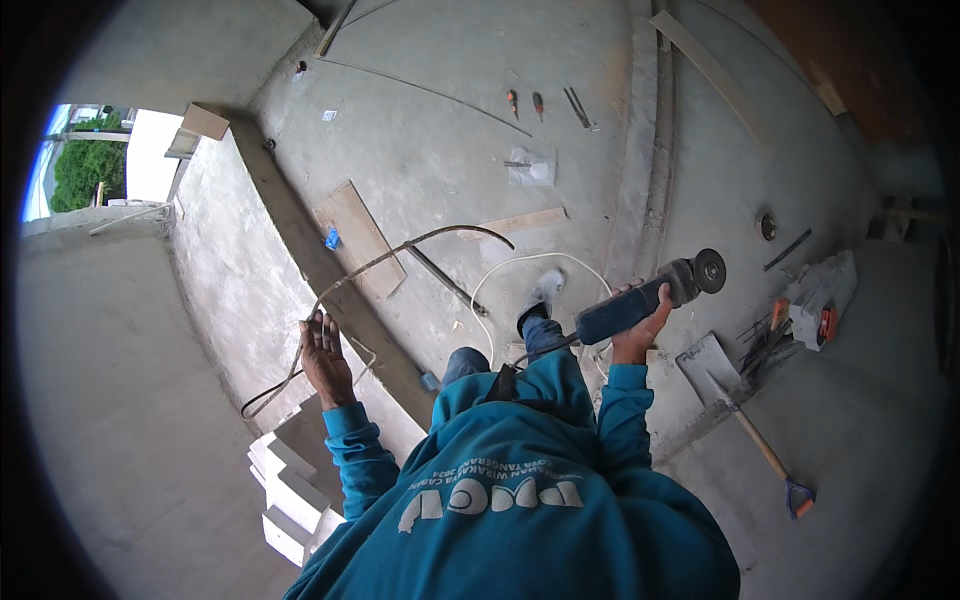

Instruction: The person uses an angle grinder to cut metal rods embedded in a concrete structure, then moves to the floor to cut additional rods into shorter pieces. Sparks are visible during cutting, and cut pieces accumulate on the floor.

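Note:
My right hand [641, 335] grips the dark blue body of an angle grinder [622, 312]. The grinder's round disc [709, 270] points to the right, and its cord [548, 350] runs back toward my waist. On the left, my left hand [326, 362] has its fingers stretched out, palm partly showing. A long, thin, bent brown cord or rod [385, 258] passes right by these fingertips, arching to the right and looping down to the left. Whether the fingers pinch it is hard to make out.
A low plastered wall [240, 215] runs along my left, with white blocks [290, 495] at its near end. On the concrete floor lie boards [362, 238], a white cable [540, 257], screwdrivers [538, 105] and a metal bar [445, 280]. A shovel [762, 440] lies at right.

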`<state>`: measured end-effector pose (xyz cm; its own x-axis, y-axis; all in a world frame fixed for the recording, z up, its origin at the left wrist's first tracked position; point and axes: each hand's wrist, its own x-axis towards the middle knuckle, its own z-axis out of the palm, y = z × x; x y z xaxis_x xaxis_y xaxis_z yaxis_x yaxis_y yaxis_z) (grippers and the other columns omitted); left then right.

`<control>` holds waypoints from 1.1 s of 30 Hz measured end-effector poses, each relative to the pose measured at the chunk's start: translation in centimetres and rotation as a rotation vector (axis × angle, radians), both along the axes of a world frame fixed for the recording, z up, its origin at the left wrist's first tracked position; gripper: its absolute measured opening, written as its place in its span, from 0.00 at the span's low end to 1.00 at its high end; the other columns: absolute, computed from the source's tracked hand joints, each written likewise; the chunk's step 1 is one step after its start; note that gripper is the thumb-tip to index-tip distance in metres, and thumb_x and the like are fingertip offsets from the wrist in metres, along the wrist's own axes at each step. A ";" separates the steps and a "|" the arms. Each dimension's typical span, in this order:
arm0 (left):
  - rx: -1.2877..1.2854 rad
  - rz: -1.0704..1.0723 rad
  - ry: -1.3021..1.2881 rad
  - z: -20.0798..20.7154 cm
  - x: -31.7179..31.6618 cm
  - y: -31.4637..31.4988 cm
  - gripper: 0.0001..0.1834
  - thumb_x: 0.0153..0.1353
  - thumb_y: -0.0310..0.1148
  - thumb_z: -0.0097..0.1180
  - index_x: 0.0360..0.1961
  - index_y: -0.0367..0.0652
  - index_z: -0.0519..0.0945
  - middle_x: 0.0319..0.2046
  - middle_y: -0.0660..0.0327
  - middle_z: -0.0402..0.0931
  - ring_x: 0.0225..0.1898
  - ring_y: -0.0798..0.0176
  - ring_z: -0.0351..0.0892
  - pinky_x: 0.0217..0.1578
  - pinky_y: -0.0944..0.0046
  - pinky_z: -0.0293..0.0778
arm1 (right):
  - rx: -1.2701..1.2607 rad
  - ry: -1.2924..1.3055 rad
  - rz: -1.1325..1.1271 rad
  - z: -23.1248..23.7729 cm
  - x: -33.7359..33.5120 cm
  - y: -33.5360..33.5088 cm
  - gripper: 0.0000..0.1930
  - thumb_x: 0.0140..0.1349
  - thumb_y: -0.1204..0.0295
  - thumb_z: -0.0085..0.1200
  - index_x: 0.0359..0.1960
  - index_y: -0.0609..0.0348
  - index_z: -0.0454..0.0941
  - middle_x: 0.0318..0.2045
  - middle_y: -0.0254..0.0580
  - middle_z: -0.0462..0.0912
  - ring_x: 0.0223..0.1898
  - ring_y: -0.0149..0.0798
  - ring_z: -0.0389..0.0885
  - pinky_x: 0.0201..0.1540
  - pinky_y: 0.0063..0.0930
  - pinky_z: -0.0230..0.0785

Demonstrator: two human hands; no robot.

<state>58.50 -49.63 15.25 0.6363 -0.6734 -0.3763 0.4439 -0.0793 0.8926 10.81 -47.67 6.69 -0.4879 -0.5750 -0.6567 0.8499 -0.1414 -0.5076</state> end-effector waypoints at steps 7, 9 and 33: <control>0.022 -0.203 -0.003 -0.3 0.5 -13.7 0.21 0.71 0.42 0.56 0.54 0.35 0.76 0.49 0.55 0.80 0.51 0.60 0.81 0.55 0.63 0.79 | -0.024 -0.050 -0.076 1.7 1.6 -5.7 0.22 0.61 0.47 0.58 0.40 0.54 0.74 0.33 0.38 0.77 0.34 0.40 0.76 0.45 0.40 0.70; 0.017 -0.268 0.009 -0.6 0.2 -17.2 0.21 0.71 0.42 0.56 0.53 0.35 0.76 0.49 0.55 0.80 0.50 0.60 0.81 0.54 0.62 0.79 | -0.032 -0.056 -0.112 1.7 2.1 -6.1 0.21 0.62 0.47 0.57 0.40 0.52 0.74 0.33 0.38 0.77 0.33 0.40 0.76 0.44 0.40 0.70; 0.484 -0.902 0.334 -39.4 -1.2 -62.3 0.13 0.70 0.33 0.55 0.47 0.34 0.76 0.46 0.46 0.82 0.50 0.50 0.82 0.57 0.54 0.80 | 0.222 -0.025 -0.614 -2.4 23.5 -26.7 0.29 0.59 0.43 0.59 0.45 0.57 0.71 0.30 0.39 0.76 0.29 0.42 0.80 0.34 0.38 0.76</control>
<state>57.33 -111.94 -24.16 -0.2050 -0.5758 -0.7914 0.2609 -0.8115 0.5228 34.34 -74.39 4.30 -0.6678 -0.0456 -0.7429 0.6595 -0.4990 -0.5622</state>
